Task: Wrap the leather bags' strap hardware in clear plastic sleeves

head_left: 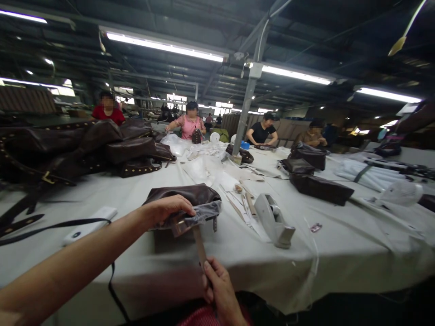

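A dark brown leather bag lies near the front edge of the table. Clear plastic film covers part of its near side. My left hand is closed over that side, its fingers pressing on the film and the bag. Below it, a flat brown strap runs down from the bag's near edge. My right hand is closed around the strap's lower end, thumb on top. Where the strap meets the bag there is a shiny piece; I cannot make out its details.
Right of the bag stands a grey tape dispenser beside paper scraps. Studded brown bags are heaped at left, near a white device with a black cord. More bags lie right. A metal post rises midtable; several people work beyond.
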The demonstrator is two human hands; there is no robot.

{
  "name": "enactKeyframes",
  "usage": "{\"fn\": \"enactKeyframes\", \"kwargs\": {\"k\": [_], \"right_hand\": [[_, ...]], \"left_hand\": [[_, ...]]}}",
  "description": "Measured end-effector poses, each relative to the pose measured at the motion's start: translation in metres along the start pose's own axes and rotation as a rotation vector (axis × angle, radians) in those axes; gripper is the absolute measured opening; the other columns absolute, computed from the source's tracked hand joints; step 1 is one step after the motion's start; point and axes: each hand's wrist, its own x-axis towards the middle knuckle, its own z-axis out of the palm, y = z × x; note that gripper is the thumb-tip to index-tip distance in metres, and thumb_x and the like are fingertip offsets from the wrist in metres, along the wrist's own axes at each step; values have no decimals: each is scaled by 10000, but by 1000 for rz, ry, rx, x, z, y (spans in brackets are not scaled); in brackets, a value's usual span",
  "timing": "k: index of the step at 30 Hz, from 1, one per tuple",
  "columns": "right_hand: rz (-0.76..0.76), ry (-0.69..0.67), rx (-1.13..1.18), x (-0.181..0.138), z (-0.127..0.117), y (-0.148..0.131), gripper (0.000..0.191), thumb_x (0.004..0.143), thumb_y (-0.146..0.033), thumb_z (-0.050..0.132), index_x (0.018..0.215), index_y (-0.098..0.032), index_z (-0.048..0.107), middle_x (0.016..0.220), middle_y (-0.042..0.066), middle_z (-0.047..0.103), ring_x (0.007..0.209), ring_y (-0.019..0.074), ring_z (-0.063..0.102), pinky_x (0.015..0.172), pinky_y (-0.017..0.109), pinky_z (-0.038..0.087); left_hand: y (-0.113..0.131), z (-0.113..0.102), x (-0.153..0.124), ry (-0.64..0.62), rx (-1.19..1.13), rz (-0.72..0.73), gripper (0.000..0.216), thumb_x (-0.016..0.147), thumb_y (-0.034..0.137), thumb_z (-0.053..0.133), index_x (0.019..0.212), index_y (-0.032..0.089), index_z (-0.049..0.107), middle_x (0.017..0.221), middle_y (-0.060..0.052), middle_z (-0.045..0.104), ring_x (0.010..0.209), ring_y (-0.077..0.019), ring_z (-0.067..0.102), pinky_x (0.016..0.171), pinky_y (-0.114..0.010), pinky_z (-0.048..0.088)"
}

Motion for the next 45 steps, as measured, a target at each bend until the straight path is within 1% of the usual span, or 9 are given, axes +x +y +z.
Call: {"fn": "enactKeyframes", "kwargs": {"k": [4, 7, 12, 19, 26, 32, 36, 41, 45], "right_hand": [[-64, 34, -69, -2, 10, -17, 531, 649, -657, 688, 814, -191, 495, 462, -117, 469, 308, 5, 262, 312, 143, 166], [-72, 45, -94, 2, 18, -26, 507, 668, -657, 650, 801, -193, 492, 456, -116, 476, 297, 11, 268, 303, 149, 146], [-64, 51, -71, 3, 18, -24, 475, 685, -638, 622, 804, -198, 487, 440, -121, 469, 282, 17, 260, 297, 154, 146], [-65, 67, -69, 0, 14, -30, 423, 707, -592, 613, 801, -202, 478, 453, -123, 482, 285, 15, 263, 295, 152, 148], [-47, 78, -82, 4, 17, -36, 406, 725, -592, 598, 783, -210, 475, 456, -125, 477, 281, 16, 263, 286, 150, 159], [-39, 90, -55, 16, 30, -41, 466, 675, -630, 635, 785, -206, 477, 447, -125, 474, 277, 12, 264, 278, 144, 158], [-75, 86, -45, 30, 40, -44, 488, 660, -634, 660, 812, -195, 512, 453, -118, 480, 282, 14, 287, 289, 148, 169], [-71, 112, -29, 37, 37, -34, 509, 648, -637, 668, 842, -187, 528, 456, -113, 469, 290, 17, 298, 302, 148, 170], [-36, 126, -40, 33, 25, -20, 469, 647, -569, 691, 845, -166, 556, 481, -100, 483, 315, 16, 313, 315, 144, 199]], "left_hand": [[1, -6, 6, -36, 10, 13, 134, 515, 255, 712, 571, 144, 660, 562, -1, 608, 509, -139, 515, 490, -248, 398], [2, -9, 8, -61, 23, 17, 152, 543, 280, 714, 594, 151, 651, 571, 6, 598, 496, -132, 507, 479, -243, 399], [2, -13, 8, -76, -39, -23, 177, 557, 280, 728, 657, 153, 654, 613, -6, 629, 519, -154, 553, 494, -258, 445], [7, -7, 5, -68, -32, -51, 196, 585, 310, 725, 674, 158, 639, 609, -11, 630, 505, -152, 551, 454, -241, 421], [-2, -10, 12, -60, 0, -4, 159, 589, 285, 714, 661, 159, 649, 620, -5, 625, 523, -147, 549, 497, -251, 424], [-4, 7, 6, -37, 66, 14, 192, 550, 280, 689, 689, 148, 695, 639, -6, 647, 600, -171, 573, 562, -261, 424], [-11, 21, -1, -28, 137, 88, 153, 576, 266, 671, 663, 146, 708, 612, 10, 623, 595, -152, 541, 576, -248, 402], [-34, 38, -3, -10, 280, 156, 150, 612, 240, 616, 700, 150, 698, 624, 11, 603, 634, -177, 551, 584, -254, 390], [-59, 51, -2, 84, 460, 271, 106, 624, 261, 623, 668, 171, 657, 825, -28, 615, 849, -242, 566, 726, -284, 433]]}}
